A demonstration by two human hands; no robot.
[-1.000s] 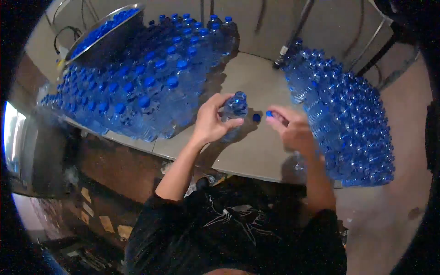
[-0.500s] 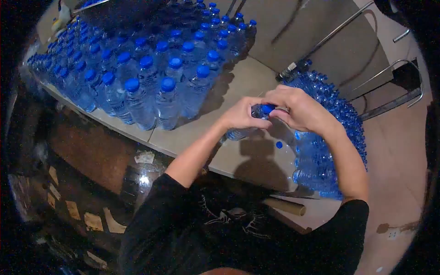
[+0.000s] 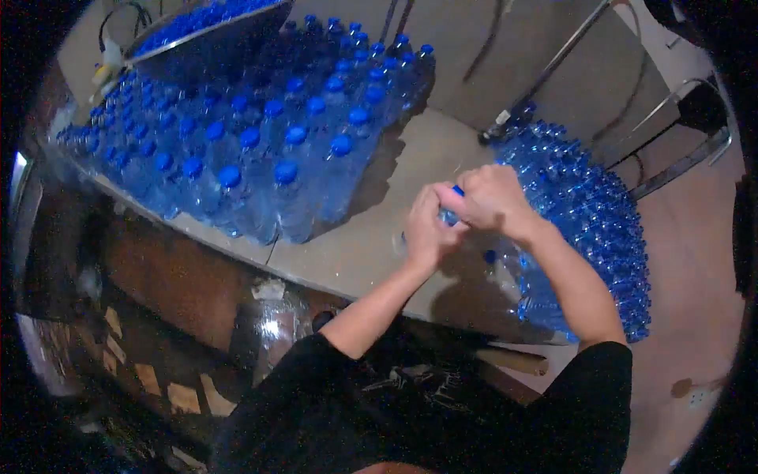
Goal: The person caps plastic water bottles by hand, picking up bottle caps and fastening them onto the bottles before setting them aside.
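While the left hand (image 3: 430,229) grips a bottle (image 3: 448,217), the right hand (image 3: 493,197) pinches its cap (image 3: 458,191)

Fingers hide most of it, so can't tell if it's upright, but it's over the table (image 3: 325,257) between two big crowds. Left fingers wrap round it, right ones are closed on the cap. Blue-capped bottles (image 3: 286,193) pack the left, clear-topped bottles (image 3: 584,229) the right. A loose cap (image 3: 490,257) sits near the clear ones, plus a bowl (image 3: 229,49) of blue caps (image 3: 201,22) back left.

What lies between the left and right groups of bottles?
Left hand, right hand, a bottle between them, a loose cap and tabletop, in the head view.
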